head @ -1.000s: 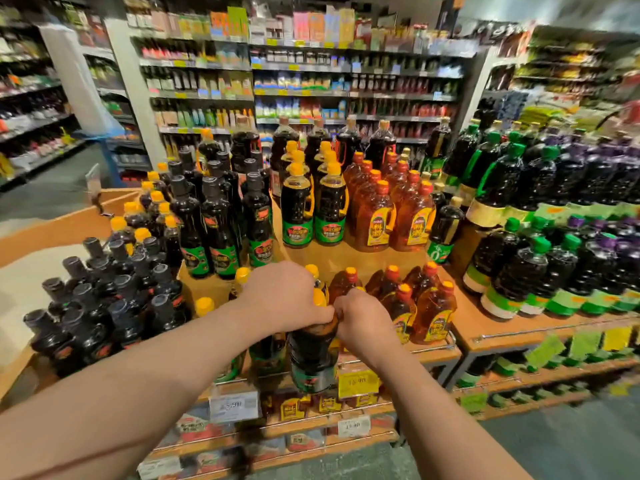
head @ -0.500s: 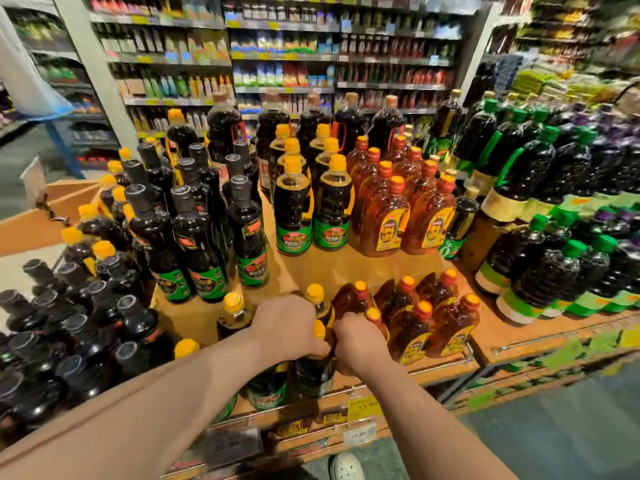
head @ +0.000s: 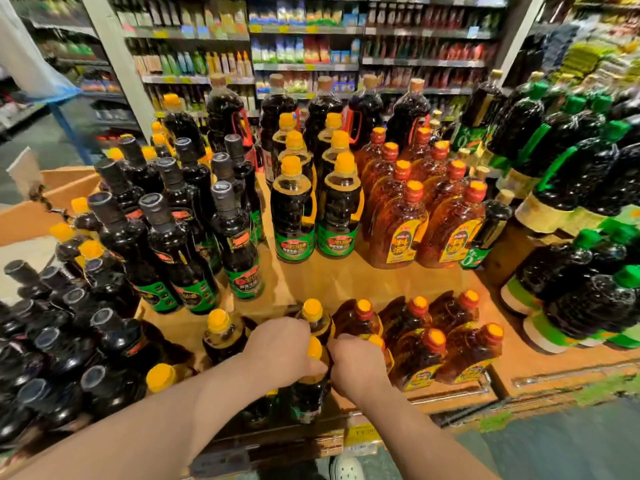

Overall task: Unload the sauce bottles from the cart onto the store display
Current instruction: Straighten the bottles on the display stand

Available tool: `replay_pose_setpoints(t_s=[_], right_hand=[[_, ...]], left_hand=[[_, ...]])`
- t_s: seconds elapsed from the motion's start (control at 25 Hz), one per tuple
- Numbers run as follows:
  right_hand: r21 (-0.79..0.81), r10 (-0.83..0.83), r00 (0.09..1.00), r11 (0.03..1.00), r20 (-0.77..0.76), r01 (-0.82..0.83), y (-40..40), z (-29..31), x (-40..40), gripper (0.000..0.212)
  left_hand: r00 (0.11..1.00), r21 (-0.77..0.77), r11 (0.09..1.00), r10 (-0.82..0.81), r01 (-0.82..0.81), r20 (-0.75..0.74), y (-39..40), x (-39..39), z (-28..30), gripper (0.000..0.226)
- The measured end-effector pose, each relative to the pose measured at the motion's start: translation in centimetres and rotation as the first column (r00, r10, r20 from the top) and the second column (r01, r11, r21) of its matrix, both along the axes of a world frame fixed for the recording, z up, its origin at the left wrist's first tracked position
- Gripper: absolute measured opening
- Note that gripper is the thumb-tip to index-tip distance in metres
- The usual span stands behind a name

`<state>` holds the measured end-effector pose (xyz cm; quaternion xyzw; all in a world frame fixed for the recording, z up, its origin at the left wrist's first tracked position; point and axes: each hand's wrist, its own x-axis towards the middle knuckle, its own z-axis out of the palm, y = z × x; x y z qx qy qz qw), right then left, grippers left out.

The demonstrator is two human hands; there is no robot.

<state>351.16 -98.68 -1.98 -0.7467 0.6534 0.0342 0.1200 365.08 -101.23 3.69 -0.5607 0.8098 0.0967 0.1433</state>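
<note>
Bottle in play: dark sauce bottle with yellow cap and green label [head: 309, 393], upright at the front edge of the wooden display's lower tier [head: 540, 362]. Both hands on it. Left hand [head: 282, 351] wraps the shoulder from the left, fingers curled round the neck area just under the cap. Right hand [head: 356, 363] grips from the right side, knuckles touching the left hand's fingertips; its back also sits against the nearest amber bottle. Cannot tell whether the bottle base is resting on the shelf or slightly off it, lower part is hidden by the hands and blur.

Just behind it, a 2nd yellow-capped dark bottle [head: 313, 315]; to the left, 2 more [head: 221, 336] standing apart from each other on the same tier.

Right of the hands: cluster of amber bottles with red-and-yellow caps and yellow labels [head: 446, 344], packed touching.

Upper tier, centre: 2 rows of yellow-capped dark bottles with green labels [head: 294, 209], beside them taller amber jugs with red caps [head: 398, 223]. Left: black-capped slim dark bottles [head: 166, 244], tightly grouped. Far right: large dark jugs with green caps [head: 568, 188], tilted on the neighbouring stand.

Price tags [head: 360, 436] along the front lip below the hands. Store shelving [head: 304, 64] across the background, blurred.
</note>
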Motion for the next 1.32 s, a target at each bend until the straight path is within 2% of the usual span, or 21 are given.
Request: replay_pose_setpoints(t_s=[0.12, 0.28, 0.44, 0.52, 0.64, 0.72, 0.84, 0.92, 1.12, 1.32], right_hand=[[-0.085, 0.064, 0.998, 0.994, 0.009, -0.063, 0.1, -0.7, -0.2, 0.016], [-0.039, 0.128, 0.992, 0.991, -0.01, -0.128, 0.4, -1.4, -0.5, 0.043], [0.057, 0.129, 0.991, 0.99, -0.022, -0.127, -0.4, 0.2, -0.6, 0.022], [0.151, 0.072, 0.994, 0.985, 0.079, -0.083, -2.2, 1.9, -0.9, 0.02], [0.011, 0.005, 0.976, 1.0, 0.219, -0.008, -5.2, 4.6, -0.6, 0.013], [-0.018, -0.009, 0.984, 1.0, 0.179, 0.012, -7.1, 5.2, -0.2, 0.031], [0.099, 0.16, 0.987, 0.982, -0.009, -0.159, -9.2, 3.7, 1.1, 0.055], [0.111, 0.294, 0.954, 0.952, -0.062, -0.286, -9.8, 2.8, 1.9, 0.053], [0.043, 0.447, 0.892, 0.895, -0.07, -0.445, -10.7, 2.3, 2.8, 0.043], [0.021, 0.591, 0.806, 0.807, -0.033, -0.591, -11.4, 3.2, 5.5, 0.046]], left_hand=[[1.0, -0.015, 1.0, -0.01, 0.01, -0.01, 0.3, 0.0, 0.0, 0.052], [0.998, -0.042, 0.999, -0.034, 0.032, -0.048, 0.7, -0.1, -0.3, 0.05], [0.997, -0.048, 0.998, -0.051, 0.048, -0.062, 0.9, 0.1, -0.5, 0.052], [0.997, -0.042, 0.998, -0.04, 0.037, -0.07, 0.9, 0.1, -0.5, 0.053], [0.997, -0.028, 0.999, -0.027, 0.025, -0.077, 0.9, 0.2, -0.5, 0.054], [0.996, -0.018, 1.0, -0.023, 0.022, -0.082, 0.8, 0.4, -0.6, 0.055], [0.997, 0.015, 0.999, -0.031, 0.033, -0.075, 0.7, 0.7, -0.7, 0.055], [0.995, 0.04, 0.998, -0.05, 0.053, -0.085, 0.8, 0.8, -0.9, 0.052], [0.989, 0.042, 0.997, -0.055, 0.061, -0.138, 1.6, 0.8, -0.8, 0.05], [0.981, -0.06, 0.994, -0.105, 0.096, -0.161, 2.6, 0.4, -0.7, 0.05]])
